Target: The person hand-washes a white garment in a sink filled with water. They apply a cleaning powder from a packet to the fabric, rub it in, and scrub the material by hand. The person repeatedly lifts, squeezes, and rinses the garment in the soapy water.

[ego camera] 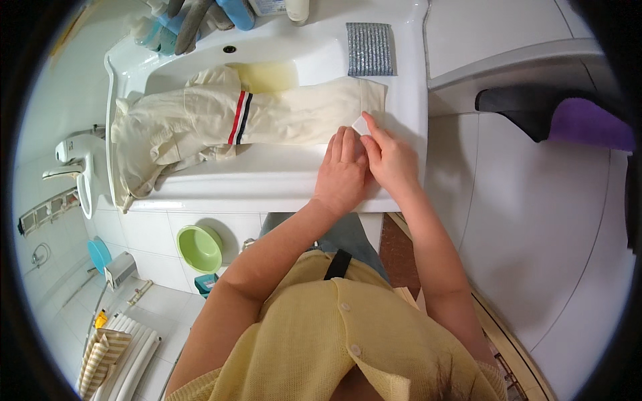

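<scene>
A cream garment point(301, 113) with a red, white and navy stripe lies stretched along a white ceramic sink, its near-right end flat on the ledge and the rest bunched to the left. My right hand point(393, 155) pinches a small white block point(360, 125), perhaps soap, against the garment's lower edge close to its hem. Beside it, my left hand point(343, 163) rests with fingers together on the same edge, touching the right hand; whether it grips the cloth is hidden. Yellowish water point(268, 76) stands in the basin behind the garment.
A silvery ribbed scrubbing pad point(370, 49) lies on the right ledge of the sink point(241, 185). Bottles point(150, 35) and grey gloves point(190, 27) crowd the back left corner. A faucet point(83, 160) stands at the left. Below are a green basin point(199, 249) and white wall tiles.
</scene>
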`<state>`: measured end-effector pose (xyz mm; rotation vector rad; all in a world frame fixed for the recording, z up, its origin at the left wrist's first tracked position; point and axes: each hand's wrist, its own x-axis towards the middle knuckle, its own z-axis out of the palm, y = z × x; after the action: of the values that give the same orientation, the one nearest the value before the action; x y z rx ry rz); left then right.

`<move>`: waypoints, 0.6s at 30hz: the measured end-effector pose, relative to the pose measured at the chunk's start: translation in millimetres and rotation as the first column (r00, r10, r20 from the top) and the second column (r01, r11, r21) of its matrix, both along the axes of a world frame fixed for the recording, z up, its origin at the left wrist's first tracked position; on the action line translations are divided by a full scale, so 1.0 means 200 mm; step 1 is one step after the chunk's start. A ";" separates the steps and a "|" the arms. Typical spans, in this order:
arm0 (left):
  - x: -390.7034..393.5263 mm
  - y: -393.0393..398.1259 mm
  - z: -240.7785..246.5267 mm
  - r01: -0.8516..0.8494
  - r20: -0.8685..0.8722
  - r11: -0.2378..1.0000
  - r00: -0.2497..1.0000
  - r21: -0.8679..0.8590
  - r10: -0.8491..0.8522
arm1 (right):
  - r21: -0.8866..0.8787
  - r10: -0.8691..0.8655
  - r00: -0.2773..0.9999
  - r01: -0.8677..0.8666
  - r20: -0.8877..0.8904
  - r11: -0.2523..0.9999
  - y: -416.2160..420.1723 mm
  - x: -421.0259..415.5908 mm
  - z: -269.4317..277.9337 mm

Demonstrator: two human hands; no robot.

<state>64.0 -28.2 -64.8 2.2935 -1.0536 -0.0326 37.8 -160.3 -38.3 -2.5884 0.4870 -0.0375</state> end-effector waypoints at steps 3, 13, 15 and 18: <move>0.00 0.02 -0.02 0.039 -0.070 0.996 0.997 0.077 -0.034 | -0.043 0.014 0.998 -0.017 -0.055 0.999 -0.06 0.07 0.03; 0.03 0.03 0.00 0.046 -0.067 0.997 0.997 0.059 -0.042 | -0.213 0.003 1.000 -0.006 -0.013 0.977 -0.10 0.32 -0.02; 0.02 0.03 -0.02 0.027 -0.083 0.999 0.996 0.028 -0.024 | -0.173 0.048 0.999 -0.046 0.005 0.984 -0.10 0.19 -0.03; 0.01 0.04 0.02 0.043 -0.095 0.996 0.995 0.083 -0.035 | -0.222 0.032 0.999 -0.034 -0.016 0.974 -0.09 0.21 -0.03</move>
<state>66.8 -20.4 -61.8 2.3229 -1.0667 -0.2029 79.8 -177.4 -44.6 -2.8174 0.4678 -0.0677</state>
